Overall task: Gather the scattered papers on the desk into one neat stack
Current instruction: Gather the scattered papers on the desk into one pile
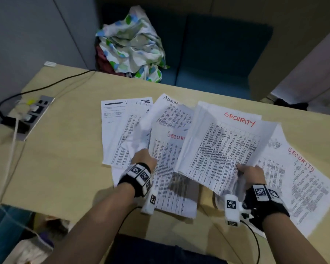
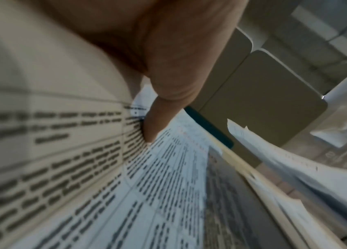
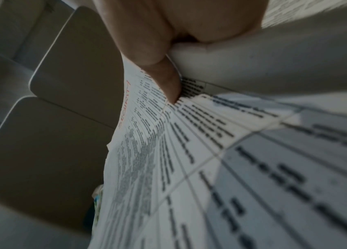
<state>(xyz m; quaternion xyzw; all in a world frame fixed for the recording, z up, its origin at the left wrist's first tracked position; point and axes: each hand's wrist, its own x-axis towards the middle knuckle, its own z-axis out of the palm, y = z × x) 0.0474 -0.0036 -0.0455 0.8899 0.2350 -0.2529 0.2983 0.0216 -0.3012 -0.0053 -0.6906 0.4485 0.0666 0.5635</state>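
Several printed white sheets lie fanned across the wooden desk (image 1: 65,168). My right hand (image 1: 250,172) grips the near edge of a lifted bundle topped by a sheet headed SECURITY in red (image 1: 223,147); its thumb (image 3: 168,84) presses on the print. My left hand (image 1: 143,159) holds the overlapping sheets at the left (image 1: 137,141), thumb (image 2: 153,126) on top, fingers hidden beneath. Another SECURITY sheet (image 1: 170,168) lies between my hands. An ADMIN sheet (image 1: 171,111) sits behind, and one more SECURITY sheet (image 1: 301,187) lies flat at the far right.
A power strip (image 1: 33,115) with plugs and a black cable (image 1: 51,84) occupies the desk's left side. A crumpled patterned cloth (image 1: 133,48) rests on the blue seat (image 1: 217,54) beyond the far edge. Bare desk shows to the left of the papers.
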